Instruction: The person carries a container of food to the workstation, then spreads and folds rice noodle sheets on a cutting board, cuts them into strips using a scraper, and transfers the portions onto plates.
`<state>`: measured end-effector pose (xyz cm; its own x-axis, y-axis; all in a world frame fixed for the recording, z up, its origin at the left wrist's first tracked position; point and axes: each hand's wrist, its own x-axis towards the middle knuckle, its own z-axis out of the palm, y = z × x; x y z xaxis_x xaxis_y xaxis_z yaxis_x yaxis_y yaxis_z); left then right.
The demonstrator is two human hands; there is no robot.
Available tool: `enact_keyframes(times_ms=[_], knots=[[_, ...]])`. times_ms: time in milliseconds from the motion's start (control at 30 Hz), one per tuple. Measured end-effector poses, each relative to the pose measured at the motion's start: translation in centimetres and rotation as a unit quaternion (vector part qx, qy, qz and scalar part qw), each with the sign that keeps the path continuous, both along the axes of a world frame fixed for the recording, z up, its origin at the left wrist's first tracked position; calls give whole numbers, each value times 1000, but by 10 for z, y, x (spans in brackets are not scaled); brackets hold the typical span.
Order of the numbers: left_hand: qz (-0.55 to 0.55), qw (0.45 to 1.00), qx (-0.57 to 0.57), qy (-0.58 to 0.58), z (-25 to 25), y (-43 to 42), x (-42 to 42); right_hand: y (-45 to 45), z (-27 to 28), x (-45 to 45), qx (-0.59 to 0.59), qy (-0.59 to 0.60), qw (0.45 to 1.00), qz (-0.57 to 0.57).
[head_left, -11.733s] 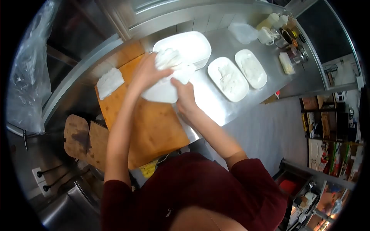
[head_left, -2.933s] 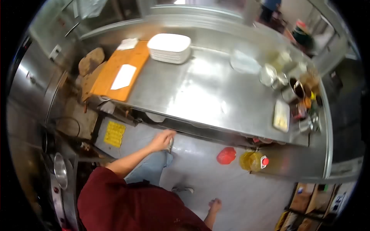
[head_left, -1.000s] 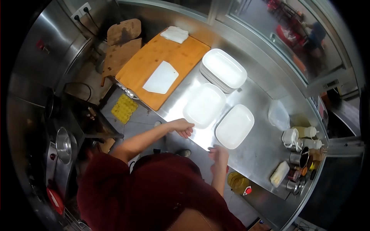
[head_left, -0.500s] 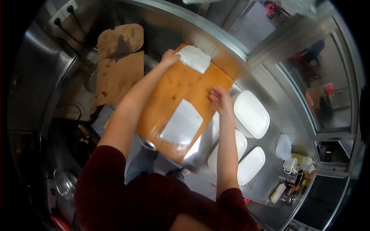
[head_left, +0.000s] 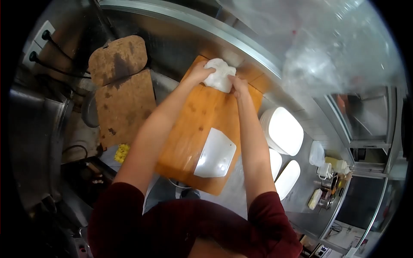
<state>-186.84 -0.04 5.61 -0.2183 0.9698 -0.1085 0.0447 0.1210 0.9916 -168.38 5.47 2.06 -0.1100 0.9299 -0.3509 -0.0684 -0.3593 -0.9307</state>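
Note:
A crumpled white cloth (head_left: 220,76) lies at the far end of a wooden cutting board (head_left: 180,146). My left hand (head_left: 199,73) grips its left side, with the thumb on top. At the cloth's right edge, the fingers of my right hand (head_left: 239,85) are closed on it. Nearer to me on the board lies a flat, shiny pale-grey plate (head_left: 216,155) with angled corners and a small hole; neither hand touches it.
White dishes (head_left: 282,131) are stacked to the right, with an oblong white dish (head_left: 287,178) nearer. Two worn wooden boards (head_left: 124,107) stand on the left, above some yellow pieces (head_left: 121,152). Bottles and small containers (head_left: 331,176) sit far right. A metal-framed ledge (head_left: 180,10) runs behind.
My right hand has moved up and left across the board to the cloth and closed on its edge. The cloth is now more bunched. The camera view has shifted.

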Motion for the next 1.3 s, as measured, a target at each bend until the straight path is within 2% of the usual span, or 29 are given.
enact_keyframes(times_ms=[33, 100, 167, 233, 267, 300, 333, 367, 400, 433, 533, 633, 733, 767, 833, 933, 1067, 1133, 1233, 1300], knots=[[1, 999, 6, -47, 13, -20, 2, -10, 5, 4, 14, 22, 1000, -5], [-2, 984, 21, -179, 38, -71, 5, -56, 63, 14, -40, 33, 998, 24], [-5, 944, 28, -328, 50, -124, 4, -111, 95, 29, -30, 109, 992, 50], [3, 962, -10, -271, 50, -173, 6, -159, 100, 39, -24, 205, 976, 69], [6, 970, -30, -242, 49, -195, 6, -187, 94, 39, -51, 184, 979, 71], [-6, 997, 14, -74, 27, -211, 6, -212, 87, 38, -77, 164, 981, 76], [45, 990, 17, 129, 29, -233, 17, -238, 78, 39, -105, 143, 981, 80], [92, 940, 21, 329, 32, -254, 30, -252, 53, 41, -142, 148, 975, 83], [134, 847, 28, 514, 36, -270, 43, -263, 31, 42, -176, 153, 969, 86], [123, 928, 59, 347, 24, -278, 58, -276, 29, 38, -171, 180, 969, 16], [61, 951, 41, 301, 14, -298, 97, -293, 36, 45, -166, 240, 955, 43], [73, 942, 15, 327, 34, -290, 105, -294, 50, 40, -117, 201, 969, 77], [-9, 957, -12, 290, 33, -273, 86, -288, 56, 33, -103, 218, 966, 98], [-44, 972, -24, 229, 30, -269, 75, -286, 56, 29, -103, 231, 962, 100], [-117, 987, -50, 102, 22, -266, 56, -285, 57, 23, -113, 185, 973, 80], [-99, 993, -60, -5, 8, -268, 53, -278, 50, 17, -101, 115, 986, 65], [-106, 992, -60, 15, 1, -265, 57, -271, 47, 18, -64, 45, 995, 69], [-98, 992, -62, 52, 12, -269, 61, -265, 46, 21, -81, 91, 991, 62], [-86, 969, 84, 215, 22, -279, 70, -260, 41, 22, -112, 176, 977, 37], [-58, 959, 96, 261, 21, -283, 75, -260, 42, 21, -123, 206, 970, 28]])
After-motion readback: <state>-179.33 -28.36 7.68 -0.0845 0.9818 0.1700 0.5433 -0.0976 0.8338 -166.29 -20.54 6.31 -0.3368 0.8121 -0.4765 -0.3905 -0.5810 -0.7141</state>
